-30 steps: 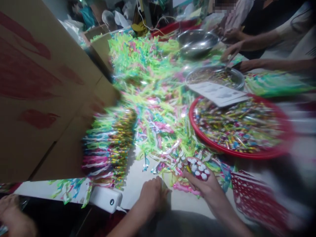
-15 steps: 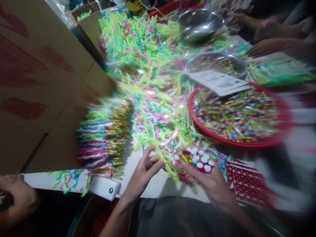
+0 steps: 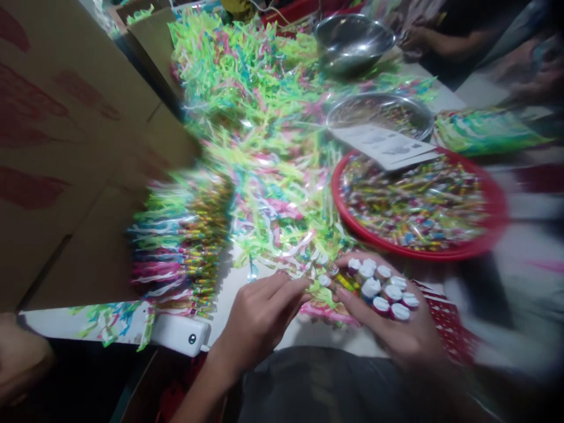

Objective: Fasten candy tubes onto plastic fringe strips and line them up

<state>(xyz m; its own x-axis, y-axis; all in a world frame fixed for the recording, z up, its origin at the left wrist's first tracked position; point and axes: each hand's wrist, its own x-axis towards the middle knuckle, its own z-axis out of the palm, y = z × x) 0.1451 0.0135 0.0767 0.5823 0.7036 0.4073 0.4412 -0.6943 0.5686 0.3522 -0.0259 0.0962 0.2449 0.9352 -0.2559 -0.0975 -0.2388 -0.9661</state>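
Note:
My right hand is closed around a bundle of small tubes with white ends facing up. A yellow patterned tube pokes out between its thumb and fingers, its white end pointing left. Facing it, my left hand is pinched at yellow-green plastic streamers beside that tube; its fingertips are partly hidden. Pink streamers hang below, over the white table.
A red basin of small colourful tubes, with paper sheets on its rim, stands right. Behind are metal bowls. Stacked streamer sticks lie left, by a cardboard box and white power bank. Other people's hands show at the edges.
My left hand has turned and its fingers have closed together, nearer my right hand. My right hand with the bundle has moved slightly right. The view has shifted a little.

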